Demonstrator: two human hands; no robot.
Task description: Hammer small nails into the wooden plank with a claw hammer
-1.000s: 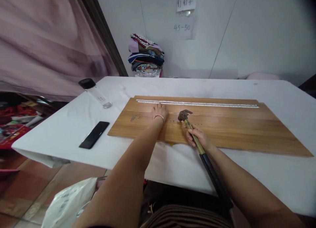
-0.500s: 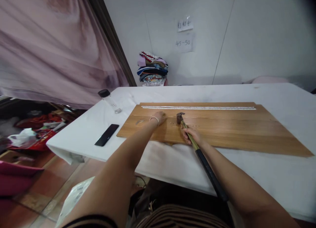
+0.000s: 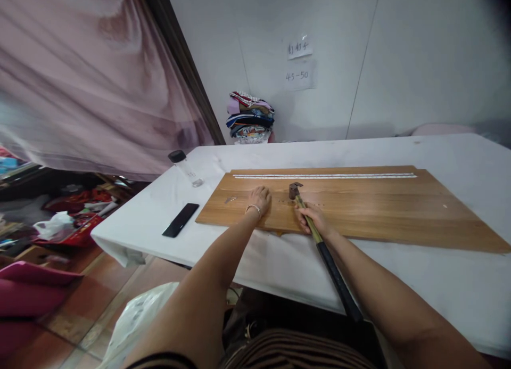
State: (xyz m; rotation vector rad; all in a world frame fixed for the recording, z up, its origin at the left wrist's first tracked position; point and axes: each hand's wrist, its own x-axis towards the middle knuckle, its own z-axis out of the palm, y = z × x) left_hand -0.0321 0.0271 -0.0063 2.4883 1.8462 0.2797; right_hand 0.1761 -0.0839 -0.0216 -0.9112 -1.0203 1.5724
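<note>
My right hand (image 3: 312, 218) is wrapped round the wooden handle of a claw hammer (image 3: 315, 231), whose rusty head is over the middle of a brown wooden board (image 3: 379, 204). Flat on the board, left of the hammer head, rests my left hand (image 3: 260, 199), fingers stretched forward and holding nothing. A row of several small nails (image 3: 284, 201) runs across the board between my hands and on past the hammer. Some loose nails (image 3: 230, 199) lie to the left of my left hand. Along the far edge of the board are white measuring strips (image 3: 323, 176).
The board lies on a white-covered table (image 3: 431, 300). To its left are a black phone (image 3: 181, 220) and a clear bottle with a black lid (image 3: 187, 168). Folded cloths (image 3: 250, 119) are stacked behind the table, and a pink curtain (image 3: 99, 81) hangs at the left.
My left hand has drawn back slightly toward me and flattened on the board. The hammer has barely moved in my right hand. The whole view has shifted a little.
</note>
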